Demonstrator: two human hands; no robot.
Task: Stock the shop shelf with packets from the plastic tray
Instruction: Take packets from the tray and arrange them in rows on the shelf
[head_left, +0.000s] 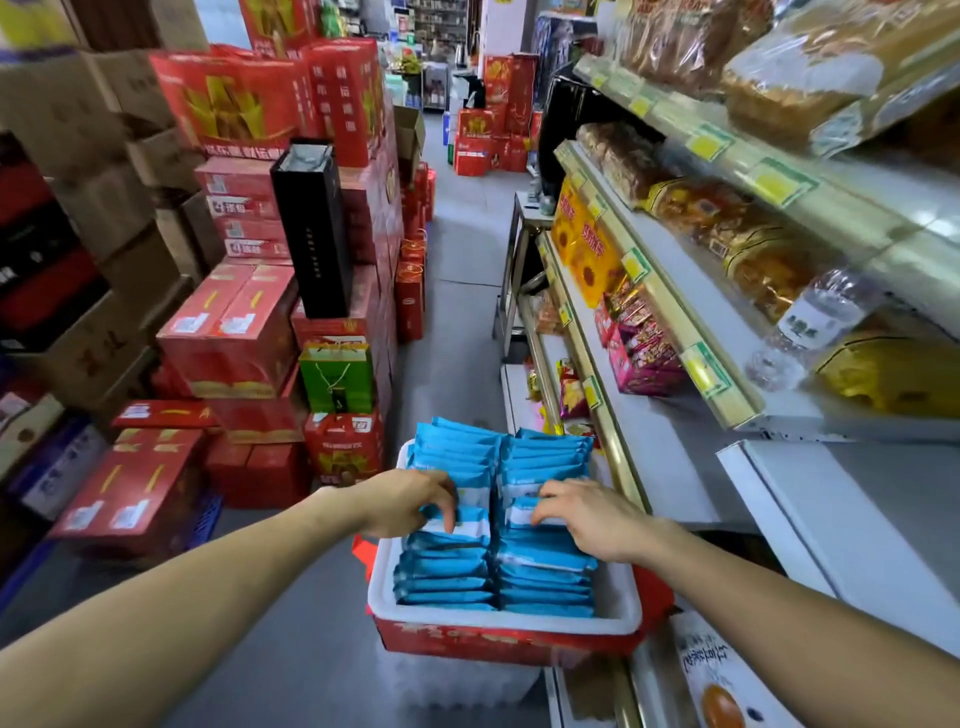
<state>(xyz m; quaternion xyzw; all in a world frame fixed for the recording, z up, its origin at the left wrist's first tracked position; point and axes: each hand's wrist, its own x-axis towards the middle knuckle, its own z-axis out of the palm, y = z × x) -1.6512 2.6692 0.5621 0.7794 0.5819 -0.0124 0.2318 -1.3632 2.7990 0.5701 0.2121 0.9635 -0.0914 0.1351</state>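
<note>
The packets (452, 577) are flat, sealed in bright blue wrappers with a white band at one end, and they stand on edge, packed tightly in two rows that run from near to far. They fill a white plastic tray (498, 621) with a rounded rim, which sits on top of a red box (467, 642) in the aisle, just left of the low shelf (670, 467). Both hands reach into the middle of the tray. The left hand (400, 501) curls its fingers down into the left row and grips a few packets whose white ends are lifted above the rest. The right hand (587, 519) does the same in the right row, with its fingertips hooked over the top edge of a packet. To the right, the shelves hold yellow and pink snack bags (644, 353), wrapped bread (727, 218) and a clear bottle (821, 317) lying on its side, with yellow-green price tags along the front rails. To the left of the grey floor (457, 322), red cartons (228, 332) are stacked high, with a green gift bag (337, 376) and a tall black box (314, 228) among them.
</note>
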